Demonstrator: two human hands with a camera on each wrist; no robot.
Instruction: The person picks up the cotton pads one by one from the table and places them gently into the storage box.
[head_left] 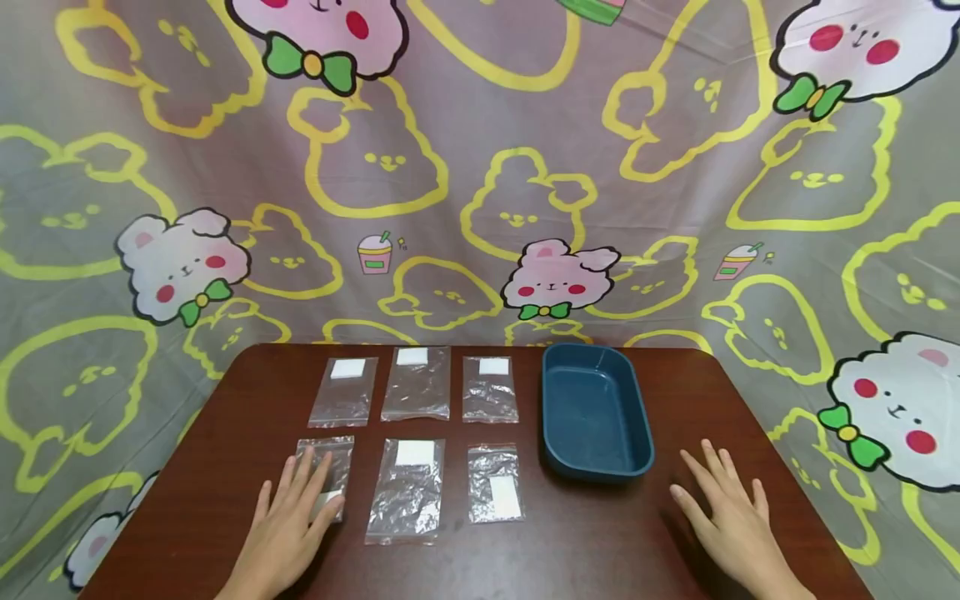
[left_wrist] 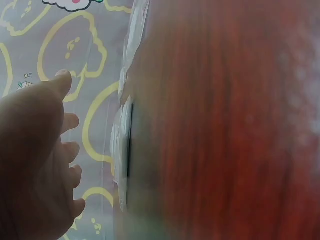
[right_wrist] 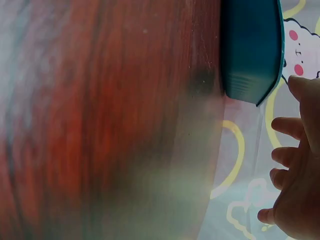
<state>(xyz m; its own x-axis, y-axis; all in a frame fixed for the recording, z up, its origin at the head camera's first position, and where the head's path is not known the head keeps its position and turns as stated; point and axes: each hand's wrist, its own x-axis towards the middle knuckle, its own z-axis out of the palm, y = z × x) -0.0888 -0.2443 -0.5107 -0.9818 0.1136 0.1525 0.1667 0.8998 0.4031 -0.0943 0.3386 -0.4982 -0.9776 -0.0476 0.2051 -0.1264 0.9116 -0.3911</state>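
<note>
My left hand (head_left: 288, 521), fingers straight and spread, hovers over the front-left clear zip bag (head_left: 342, 460) and partly covers it, including its white label. In the left wrist view, the fingers (left_wrist: 70, 150) extend past bags (left_wrist: 120, 145) lying flat on the table. Two more labelled bags lie in the front row, one in the middle (head_left: 401, 504) and one at right (head_left: 482, 492). On the other side, my right hand (head_left: 726, 517) is spread with nothing in it, just right of a dark blue plastic bin (head_left: 592, 408). Its fingers (right_wrist: 287, 126) show near the bin's end in the right wrist view.
A back row holds three more clear bags with white labels, at left (head_left: 341, 404), middle (head_left: 416, 393) and right (head_left: 489, 402). They lie on a dark brown wooden table (head_left: 202, 500). Patterned cloth (head_left: 465, 125) encloses the table's back and sides.
</note>
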